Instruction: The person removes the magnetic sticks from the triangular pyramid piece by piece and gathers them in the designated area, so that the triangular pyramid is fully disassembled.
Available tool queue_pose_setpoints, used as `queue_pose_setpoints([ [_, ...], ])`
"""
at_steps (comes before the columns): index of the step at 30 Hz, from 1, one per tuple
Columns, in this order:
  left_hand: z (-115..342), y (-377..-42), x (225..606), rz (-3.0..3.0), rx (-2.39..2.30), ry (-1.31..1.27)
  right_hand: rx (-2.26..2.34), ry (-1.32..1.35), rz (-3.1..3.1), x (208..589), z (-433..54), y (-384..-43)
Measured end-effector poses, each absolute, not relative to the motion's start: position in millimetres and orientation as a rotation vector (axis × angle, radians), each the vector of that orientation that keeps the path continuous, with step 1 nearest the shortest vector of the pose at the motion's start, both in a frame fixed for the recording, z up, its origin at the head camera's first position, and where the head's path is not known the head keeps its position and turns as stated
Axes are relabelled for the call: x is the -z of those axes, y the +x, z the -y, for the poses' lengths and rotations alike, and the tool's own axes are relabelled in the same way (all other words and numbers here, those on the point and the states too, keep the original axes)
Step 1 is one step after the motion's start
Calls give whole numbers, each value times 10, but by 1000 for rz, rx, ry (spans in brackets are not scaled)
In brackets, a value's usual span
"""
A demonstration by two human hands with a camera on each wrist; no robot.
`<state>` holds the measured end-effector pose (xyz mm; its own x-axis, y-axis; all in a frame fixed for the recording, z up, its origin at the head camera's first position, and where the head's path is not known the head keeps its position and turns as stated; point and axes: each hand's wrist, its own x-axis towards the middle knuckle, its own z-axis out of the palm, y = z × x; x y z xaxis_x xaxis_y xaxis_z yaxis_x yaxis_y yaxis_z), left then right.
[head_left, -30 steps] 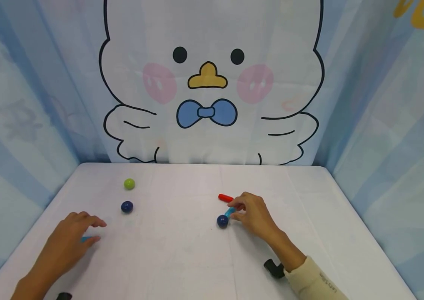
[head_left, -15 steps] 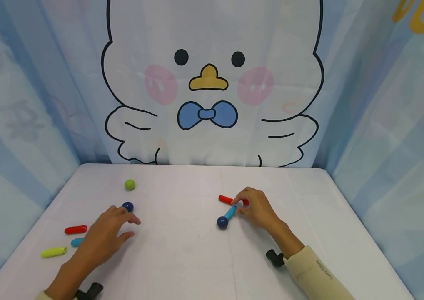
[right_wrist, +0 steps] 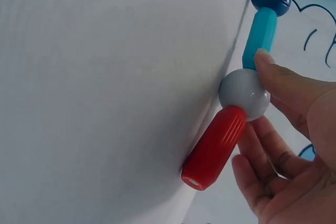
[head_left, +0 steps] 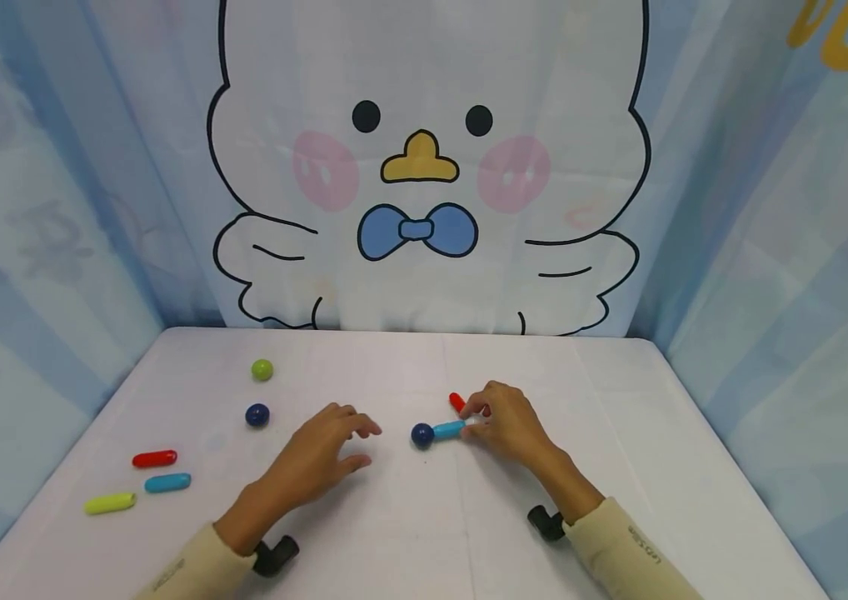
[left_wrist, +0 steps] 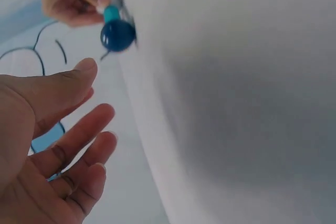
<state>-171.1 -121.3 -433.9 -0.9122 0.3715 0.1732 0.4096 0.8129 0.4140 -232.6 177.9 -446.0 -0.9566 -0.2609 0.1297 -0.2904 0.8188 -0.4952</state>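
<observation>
Brings empty, loosely spread left hand inward; pinches white ball in right hand (might shed blue rod if twisted).

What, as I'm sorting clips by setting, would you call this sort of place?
Perhaps an indoor play or filming booth: a cartoon-printed backdrop, a white tabletop, and colourful toy rods and balls.

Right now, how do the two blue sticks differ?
Ends: the joined stick sits between a navy ball and a white ball; the loose stick has nothing on either end.
Contact: the right hand grips at the joined stick's white-ball end; no hand touches the loose stick.
Both are light blue rods.
</observation>
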Motion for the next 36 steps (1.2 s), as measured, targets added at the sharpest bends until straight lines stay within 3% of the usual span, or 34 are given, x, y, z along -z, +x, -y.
queue_pose_setpoints([
  [15, 528, -2134, 4505, 2969, 766, -711, -779, 513, 2937, 4485, -1719, -2283],
  [29, 470, -2141, 4529, 2961, 736, -775, -745, 521, 2916, 4475, -1741, -2247],
  [36, 603, -2115, 4476, 2950, 785, -682, -765, 497, 2928, 4474, -1737, -2236],
])
